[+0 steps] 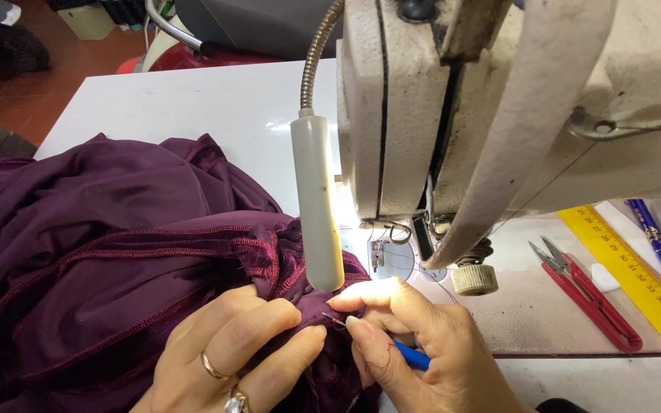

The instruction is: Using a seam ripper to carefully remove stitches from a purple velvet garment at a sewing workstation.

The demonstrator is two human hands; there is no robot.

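White tabletop (193, 107) fills most of the view, part of a sewing station seen from above. Nearest the viewer, two bare hands work close together at the table's front edge. The left hand (231, 356) (two rings on its fingers) pinches a fold of dark purple velvet fabric (93, 252) between thumb and curled fingers. The right hand (415, 348) has its fingers closed around a blue-handled tool (411, 356), whose fine metal tip touches the fabric's seam just between the two thumbs. The fabric lies bunched in a heap over the left half of the table, a stitched hem running across it. To the right lie red thread snips (590, 294), a yellow ruler (636, 279) and a blue pen (656, 245), side by side. Above the hands a cream sewing machine (453, 107) rises, with a white gooseneck lamp (317, 203) hanging just over the seam. Beyond the table's far edge, reddish floor tiles (47, 92) show.
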